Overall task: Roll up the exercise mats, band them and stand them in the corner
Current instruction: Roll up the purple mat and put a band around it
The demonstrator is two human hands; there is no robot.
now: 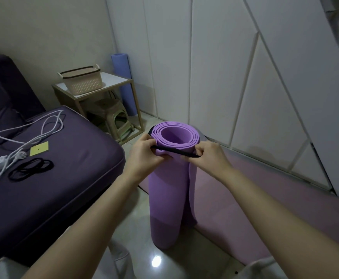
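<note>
A lilac foam exercise mat (167, 190), loosely rolled, stands upright on the tiled floor (136, 214). A thin black elastic band (174, 151) is stretched taut across the near side of its top end, seemingly looped round the far side too. To its right a pink mat (265, 198) lies flat and unrolled. A blue rolled mat (122, 77) stands in the far corner. Spare black bands (31, 169) lie heaped at the left.

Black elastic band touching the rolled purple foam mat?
Touching. Head view: the black elastic band loops round the top of the rolled purple foam mat, pinched by left hand and right hand.
</note>
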